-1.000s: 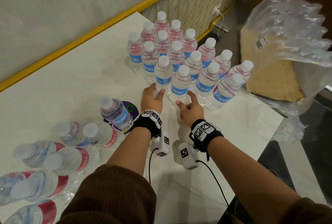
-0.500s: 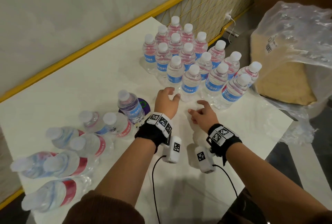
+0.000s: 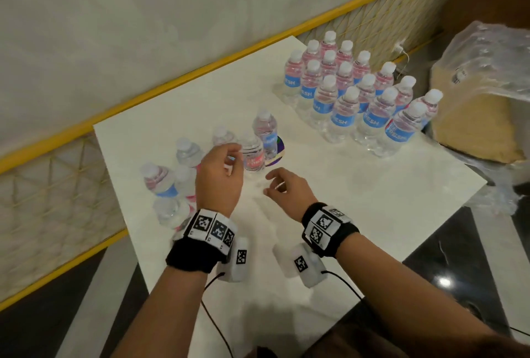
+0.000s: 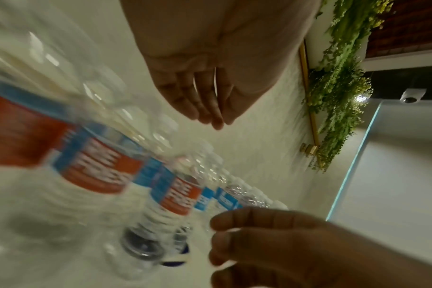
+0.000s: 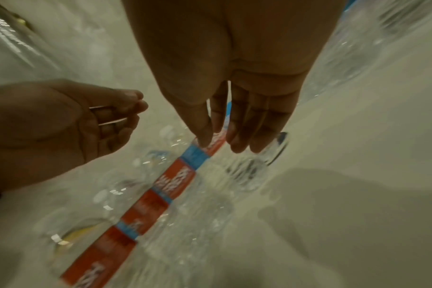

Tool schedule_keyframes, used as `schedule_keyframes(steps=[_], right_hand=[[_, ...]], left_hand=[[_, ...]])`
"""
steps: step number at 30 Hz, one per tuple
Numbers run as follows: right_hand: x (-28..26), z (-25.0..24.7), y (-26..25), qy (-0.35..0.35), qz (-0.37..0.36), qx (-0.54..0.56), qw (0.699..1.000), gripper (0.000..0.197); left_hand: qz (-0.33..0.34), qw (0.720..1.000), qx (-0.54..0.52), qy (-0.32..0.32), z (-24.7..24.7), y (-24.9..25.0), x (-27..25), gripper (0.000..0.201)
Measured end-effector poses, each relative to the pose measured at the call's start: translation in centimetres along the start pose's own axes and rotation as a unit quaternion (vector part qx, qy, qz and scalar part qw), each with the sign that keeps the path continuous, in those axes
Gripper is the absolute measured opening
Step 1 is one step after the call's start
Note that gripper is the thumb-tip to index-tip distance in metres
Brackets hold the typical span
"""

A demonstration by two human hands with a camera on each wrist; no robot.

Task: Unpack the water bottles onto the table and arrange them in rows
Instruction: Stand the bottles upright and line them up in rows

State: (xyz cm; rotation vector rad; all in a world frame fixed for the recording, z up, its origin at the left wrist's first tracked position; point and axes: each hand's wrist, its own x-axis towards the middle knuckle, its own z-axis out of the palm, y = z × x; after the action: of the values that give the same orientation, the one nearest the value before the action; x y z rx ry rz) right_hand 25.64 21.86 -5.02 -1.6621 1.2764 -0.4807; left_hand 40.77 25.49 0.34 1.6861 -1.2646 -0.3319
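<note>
Several water bottles with blue labels (image 3: 358,93) stand upright in rows at the table's far right. A loose cluster of bottles (image 3: 183,174) stands at the left. My left hand (image 3: 226,157) hovers over this cluster with fingers loosely curled, holding nothing. Just beyond its fingertips stands a bottle with a red label (image 3: 253,154). My right hand (image 3: 272,184) hangs beside it, relaxed and empty. In the left wrist view the left fingers (image 4: 210,109) point down above the blurred bottles (image 4: 175,194). In the right wrist view the right fingers (image 5: 234,126) hang over red-labelled bottles (image 5: 160,185).
Crumpled clear plastic wrap over a cardboard tray (image 3: 481,93) sits off the table's right edge. A purple disc (image 3: 276,151) lies under one bottle. A yellow rail (image 3: 172,85) runs behind the white table (image 3: 372,200). Wrist cables trail over the near edge.
Both hands have left the front row of the arranged bottles and moved left to the loose cluster. The head view has swung left with them.
</note>
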Motion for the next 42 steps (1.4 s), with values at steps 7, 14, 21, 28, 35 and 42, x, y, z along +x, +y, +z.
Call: schedule_keyframes(steps=[7,14,21,28,35,42], right_hand=[[-0.7,5.1,-7.0,0.011,-0.139,-0.004,0.99,0.054],[1.1,5.8,-9.8,-0.066,-0.107,-0.144,0.981,0.076],[-0.1,5.4,-10.1,-0.031,-0.094,-0.152,0.983,0.055],[-2.2,5.0,-8.4,-0.024,-0.087,-0.169,0.981,0.042],[-4.8,0.2,-6.0,0.046,-0.005,-0.116,0.992,0.044],[-4.9,-4.7,-4.5,0.062,0.047,-0.22,0.973,0.036]], left_hand=[[0.021,0.973,0.129,0.188,-6.5,-4.5,-4.0,0.028],[-0.23,0.96,-0.03,0.16,-5.9,-7.4,-6.7,0.06],[-0.214,0.97,-0.08,0.079,-3.9,-8.5,-7.3,0.067],[-0.188,0.978,-0.09,0.029,-2.2,-7.2,-8.0,0.065],[-0.162,0.977,-0.117,-0.073,0.5,-5.6,-6.9,0.069],[-0.115,0.969,-0.145,-0.162,5.8,-1.7,-5.9,0.065]])
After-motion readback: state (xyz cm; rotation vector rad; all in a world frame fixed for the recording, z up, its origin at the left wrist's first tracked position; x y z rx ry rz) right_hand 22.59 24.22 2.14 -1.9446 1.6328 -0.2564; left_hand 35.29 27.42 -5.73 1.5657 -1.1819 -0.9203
